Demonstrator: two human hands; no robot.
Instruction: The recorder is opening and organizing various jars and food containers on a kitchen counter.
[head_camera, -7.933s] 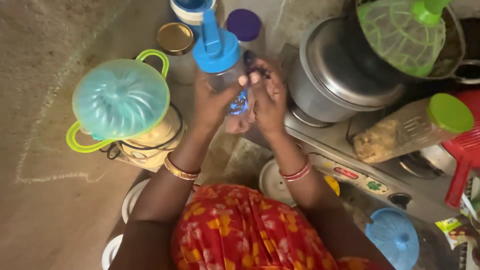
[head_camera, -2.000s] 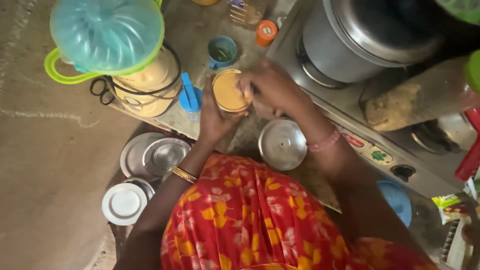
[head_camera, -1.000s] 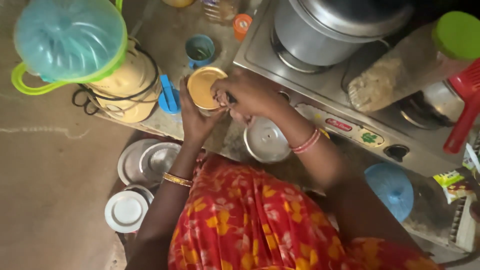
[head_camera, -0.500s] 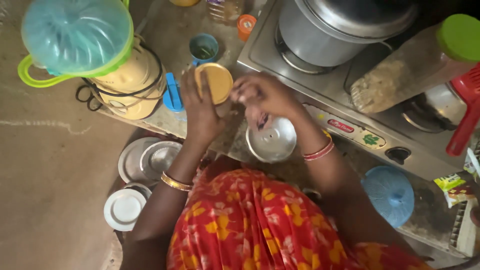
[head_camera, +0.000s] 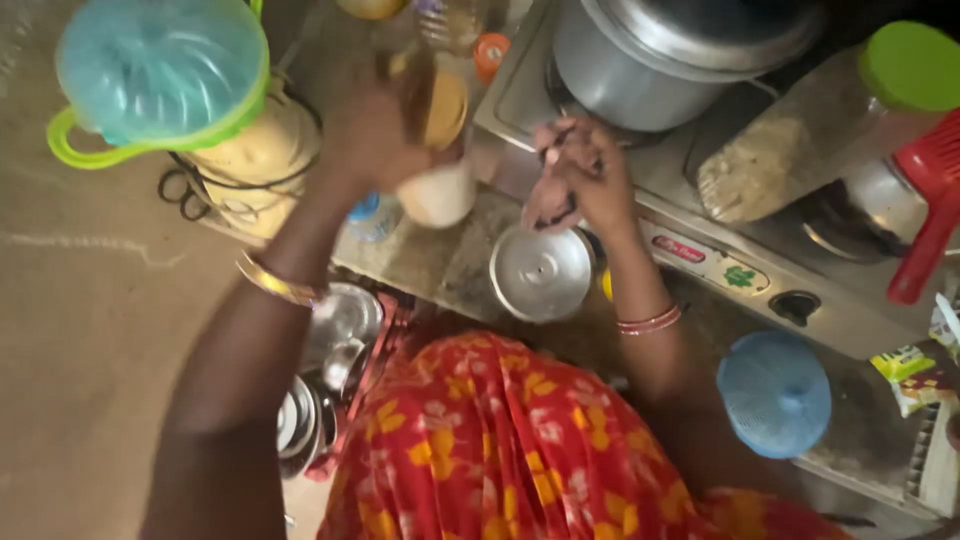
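Hands have drawn apart since a moment ago: the left hand (head_camera: 365, 140) now lifts the yellow-capped jar (head_camera: 432, 150) tilted above the tabletop (head_camera: 440, 265), while the right hand (head_camera: 580, 175) pinches something small and blurred, beside the steel pot (head_camera: 650, 60).

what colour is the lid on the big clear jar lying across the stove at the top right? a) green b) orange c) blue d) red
a) the jar lying tilted over the stove ends in a round green lid; the red thing beside it is a separate plastic utensil.
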